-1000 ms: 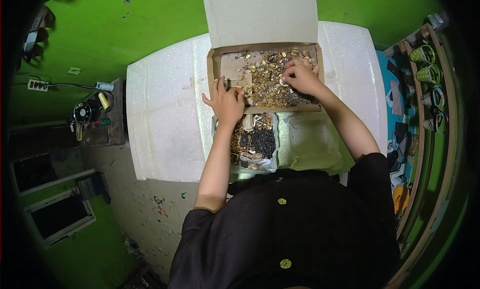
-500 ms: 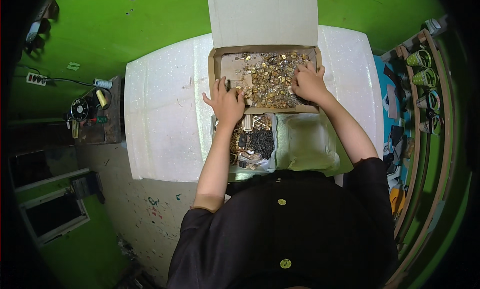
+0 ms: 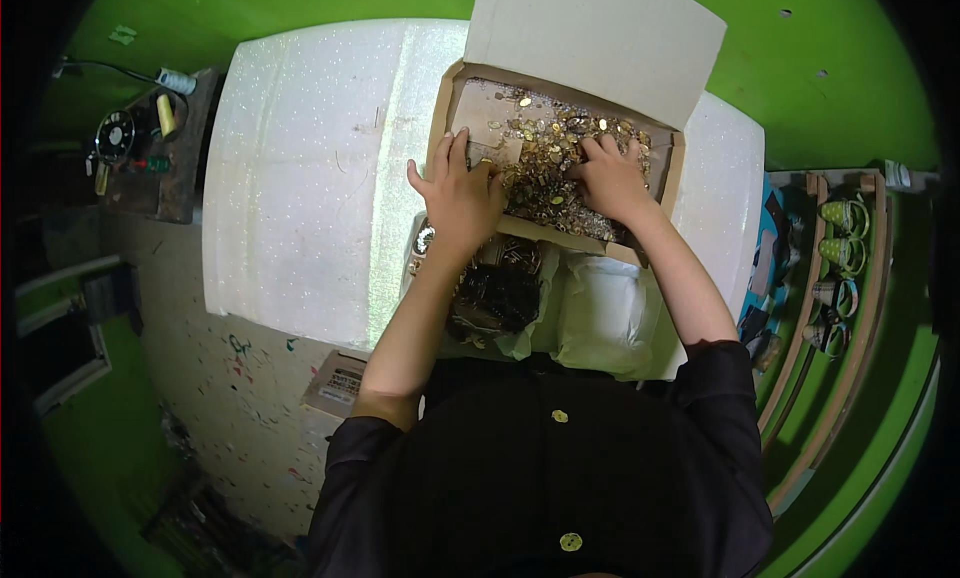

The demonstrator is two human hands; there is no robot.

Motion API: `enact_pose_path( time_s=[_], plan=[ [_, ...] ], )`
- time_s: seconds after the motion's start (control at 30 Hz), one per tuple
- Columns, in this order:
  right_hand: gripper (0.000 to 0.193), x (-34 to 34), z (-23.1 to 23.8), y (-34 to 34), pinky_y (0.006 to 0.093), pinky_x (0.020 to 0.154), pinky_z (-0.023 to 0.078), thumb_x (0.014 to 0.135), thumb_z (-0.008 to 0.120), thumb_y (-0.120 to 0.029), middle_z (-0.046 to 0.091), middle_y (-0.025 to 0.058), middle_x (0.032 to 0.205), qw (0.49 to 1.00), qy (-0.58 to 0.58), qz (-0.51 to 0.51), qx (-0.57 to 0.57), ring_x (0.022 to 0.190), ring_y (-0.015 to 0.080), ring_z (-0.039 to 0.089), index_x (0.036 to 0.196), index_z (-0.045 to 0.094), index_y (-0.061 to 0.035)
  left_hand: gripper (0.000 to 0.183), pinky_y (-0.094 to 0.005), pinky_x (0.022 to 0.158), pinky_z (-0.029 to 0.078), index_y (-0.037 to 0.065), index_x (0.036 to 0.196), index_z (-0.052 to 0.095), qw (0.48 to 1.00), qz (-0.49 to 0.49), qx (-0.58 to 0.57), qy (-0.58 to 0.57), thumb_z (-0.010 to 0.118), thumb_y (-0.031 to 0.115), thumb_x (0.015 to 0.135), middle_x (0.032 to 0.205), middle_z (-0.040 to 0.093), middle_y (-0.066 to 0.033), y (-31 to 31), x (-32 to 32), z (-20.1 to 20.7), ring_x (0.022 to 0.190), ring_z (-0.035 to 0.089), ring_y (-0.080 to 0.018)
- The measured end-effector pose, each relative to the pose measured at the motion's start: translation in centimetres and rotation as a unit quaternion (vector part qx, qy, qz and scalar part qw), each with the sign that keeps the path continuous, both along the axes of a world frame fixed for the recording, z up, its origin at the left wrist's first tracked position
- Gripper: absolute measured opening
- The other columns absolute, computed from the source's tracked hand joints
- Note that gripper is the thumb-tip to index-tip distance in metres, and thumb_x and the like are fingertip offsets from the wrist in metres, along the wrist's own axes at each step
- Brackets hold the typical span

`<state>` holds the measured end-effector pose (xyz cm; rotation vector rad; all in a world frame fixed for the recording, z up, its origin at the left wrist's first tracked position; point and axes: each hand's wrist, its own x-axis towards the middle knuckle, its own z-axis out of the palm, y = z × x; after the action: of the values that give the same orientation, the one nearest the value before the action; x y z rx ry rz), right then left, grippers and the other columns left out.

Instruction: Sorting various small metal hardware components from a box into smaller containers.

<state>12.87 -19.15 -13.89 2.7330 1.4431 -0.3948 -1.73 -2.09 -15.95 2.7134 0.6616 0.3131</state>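
A shallow cardboard box lies on the table with its lid folded back. Small shiny gold, amber and dark pieces cover most of its floor, thinning toward the left. Over the box's front left corner is my left hand, outer fingers stretched and spread, index finger and thumb bent toward the pieces. My right hand reaches into the pile right of the middle. Its index finger and thumb are drawn together low among the pieces; anything between them is too small to make out.
Nearer me, a lined tray of dark and metallic bits sits beside a pale lined tray. Both stand against the box's front, on a glittery white table cover. Thread spools and tools lie on a side table; sandals hang on a rack at right.
My right hand has moved left, from the box's right side toward the middle of the pieces. My left hand stays at the front left corner. The whole view has tilted.
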Motion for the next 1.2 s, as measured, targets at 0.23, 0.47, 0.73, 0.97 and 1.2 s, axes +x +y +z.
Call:
enact_pose_path(
  time_s=[0.23,0.47,0.73,0.97,1.2],
  plan=[
    [0.016,0.8,0.7,1.1,0.0534,0.093,0.026,0.07,0.068,-0.014,0.05,0.0045,0.109,0.995,0.004,0.061,-0.079,0.111,0.0239,0.042,0.082,0.073,-0.0232,0.017,-0.0674,0.099,0.013,0.015,0.087,0.068,0.999,-0.005,-0.009,-0.04,0.065,0.028,0.078,0.137,0.037,-0.0059,0.2,0.2,-0.6,0.132,0.027,-0.023],
    [0.009,2.3,1.2,0.2,0.0542,0.092,0.023,0.07,0.069,-0.014,0.051,0.0008,0.11,0.996,0.06,-0.019,-0.06,0.113,0.0233,0.04,0.077,0.071,-0.0194,0.016,-0.0673,0.1,0.012,0.015,0.086,0.067,0.998,-0.013,-0.01,-0.057,0.064,0.028,0.077,0.135,0.038,-0.0056,0.1,0.2,-0.8,0.132,0.027,-0.023],
    [0.008,1.5,1.5,-2.7,0.0486,0.094,0.018,0.075,0.072,-0.025,0.055,-0.0007,0.112,0.97,0.135,-0.172,0.107,0.115,0.0227,0.04,0.081,0.074,-0.0216,0.012,-0.0673,0.099,0.013,0.016,0.081,0.067,0.997,-0.009,-0.009,-0.081,0.064,0.027,0.076,0.134,0.043,-0.0077,-0.1,0.0,-0.9,0.131,0.031,-0.0257],
    [0.006,-1.5,2.5,-4.9,0.0545,0.092,0.018,0.076,0.071,-0.024,0.056,0.0002,0.111,0.952,0.079,-0.287,0.077,0.115,0.0236,0.039,0.079,0.073,-0.0187,0.012,-0.0668,0.098,0.013,0.014,0.079,0.068,0.99,-0.025,0.016,-0.135,0.064,0.025,0.077,0.131,0.049,-0.0134,0.1,-0.2,-1.6,0.127,0.038,-0.0308],
    [0.01,-5.7,4.1,-6.0,0.0608,0.092,0.018,0.078,0.064,-0.016,0.053,0.0015,0.115,0.915,-0.24,-0.187,0.266,0.117,0.0265,0.039,0.086,0.07,-0.017,0.015,-0.0641,0.099,0.005,0.012,0.083,0.07,0.974,-0.016,-0.12,-0.191,0.063,0.025,0.082,0.138,0.041,-0.0143,-0.4,-1.6,1.4,0.133,0.026,-0.0326]
  ],
)
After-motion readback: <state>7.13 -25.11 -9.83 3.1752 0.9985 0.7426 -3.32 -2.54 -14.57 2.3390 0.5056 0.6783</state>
